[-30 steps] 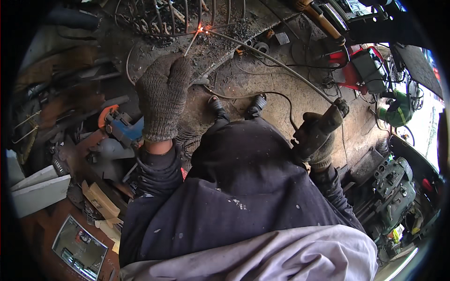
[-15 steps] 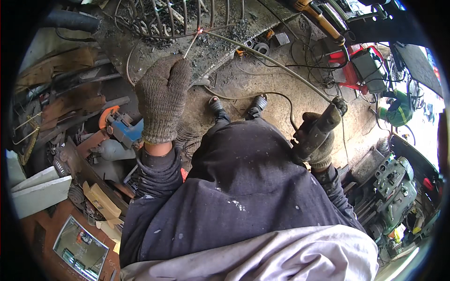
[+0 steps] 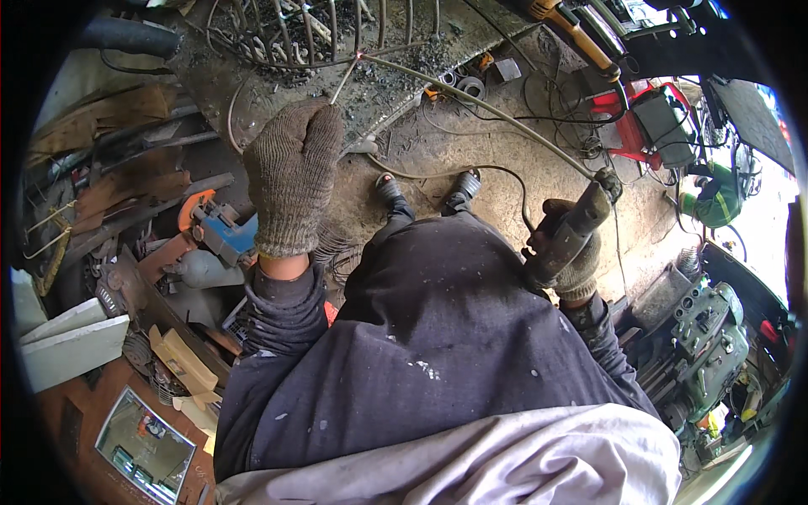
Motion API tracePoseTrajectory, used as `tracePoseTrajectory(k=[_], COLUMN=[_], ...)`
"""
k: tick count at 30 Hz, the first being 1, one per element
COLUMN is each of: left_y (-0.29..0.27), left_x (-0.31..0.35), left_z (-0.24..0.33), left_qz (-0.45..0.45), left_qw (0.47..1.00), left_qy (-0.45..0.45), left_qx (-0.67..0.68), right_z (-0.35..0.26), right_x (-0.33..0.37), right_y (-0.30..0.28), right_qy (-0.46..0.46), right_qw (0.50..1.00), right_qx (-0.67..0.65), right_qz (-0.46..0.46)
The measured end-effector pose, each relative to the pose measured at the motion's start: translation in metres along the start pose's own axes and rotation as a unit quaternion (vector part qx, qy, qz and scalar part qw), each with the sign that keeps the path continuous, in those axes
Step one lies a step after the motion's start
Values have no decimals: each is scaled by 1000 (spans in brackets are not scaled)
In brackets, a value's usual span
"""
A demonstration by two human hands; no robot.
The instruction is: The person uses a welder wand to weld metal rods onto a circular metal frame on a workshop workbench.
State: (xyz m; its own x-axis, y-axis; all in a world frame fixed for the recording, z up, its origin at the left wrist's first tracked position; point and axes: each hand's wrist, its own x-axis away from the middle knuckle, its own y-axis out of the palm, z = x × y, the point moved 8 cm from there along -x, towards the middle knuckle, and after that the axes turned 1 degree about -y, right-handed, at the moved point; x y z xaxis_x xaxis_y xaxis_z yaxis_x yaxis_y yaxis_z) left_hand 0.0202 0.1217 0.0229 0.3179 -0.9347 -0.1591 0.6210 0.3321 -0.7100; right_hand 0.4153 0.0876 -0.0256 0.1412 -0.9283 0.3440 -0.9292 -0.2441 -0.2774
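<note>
My right hand (image 3: 566, 252), in a dark knit glove, is wrapped around the handle of a welding electrode holder (image 3: 582, 227). A long, thin welding electrode (image 3: 488, 107) runs from its jaws up and left to the rim of a curved metal-bar grate (image 3: 332, 38). At that spot a small glow shows where the electrode tip meets the bar. My left hand (image 3: 290, 177), in a brown knit glove, is closed on a thin metal rod (image 3: 343, 82); its far end reaches the same spot. The rod's lower part is hidden in the glove.
The grate rests on a grimy metal table (image 3: 404, 93) strewn with dark debris. A cable (image 3: 497, 167) curves across the floor. An orange angle grinder (image 3: 576, 38) lies far right, beyond a red stool (image 3: 627, 126). A blue tool (image 3: 225, 238) is at left, a green machine (image 3: 711, 353) at right.
The glow at the joint has shrunk from bright red to a small, pale spot. Both hands, the electrode and the rod have stayed almost still.
</note>
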Motion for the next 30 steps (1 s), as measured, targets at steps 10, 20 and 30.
tracePoseTrajectory(k=[10, 20, 30], left_y=[-3, -4, 27], left_x=[2, 7, -2], left_z=[0, 21, -20], left_qz=[-42, 17, -352], left_qw=[990, 991, 911], left_qy=[-113, 112, 76], left_qx=[-76, -64, 200], right_z=[-3, -4, -16], right_x=[-3, -1, -8], right_y=[3, 5, 12], right_qy=[-47, -91, -54], right_qw=[999, 993, 994], right_qx=[-24, -49, -92], right_qz=[-1, -51, -6])
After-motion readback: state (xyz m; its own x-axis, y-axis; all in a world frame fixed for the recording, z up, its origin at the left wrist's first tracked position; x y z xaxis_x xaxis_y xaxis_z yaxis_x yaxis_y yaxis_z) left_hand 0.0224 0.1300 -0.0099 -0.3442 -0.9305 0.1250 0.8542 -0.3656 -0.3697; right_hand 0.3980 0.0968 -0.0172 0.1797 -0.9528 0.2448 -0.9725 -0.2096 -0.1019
